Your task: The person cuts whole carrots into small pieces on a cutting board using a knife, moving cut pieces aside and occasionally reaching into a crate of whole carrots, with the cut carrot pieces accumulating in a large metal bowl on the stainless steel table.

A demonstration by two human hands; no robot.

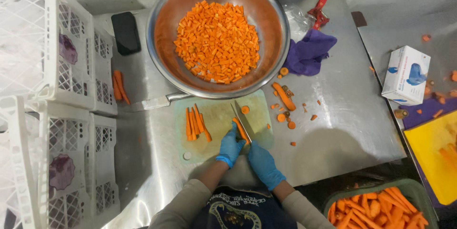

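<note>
Blue-gloved right hand point(263, 164) grips a knife point(242, 121), its blade on a carrot piece point(240, 129) pinned by the curled left hand point(230, 147) on a pale green cutting board point(216, 114). Slim carrot sticks point(196, 123) lie alongside. Beyond, a round steel bowl point(164, 14) holds diced carrot on the scuffed steel bench point(342, 114).

Bright overhead light, glare on steel table point(342, 114); wide-angle bend at edges, sharp center.
</note>
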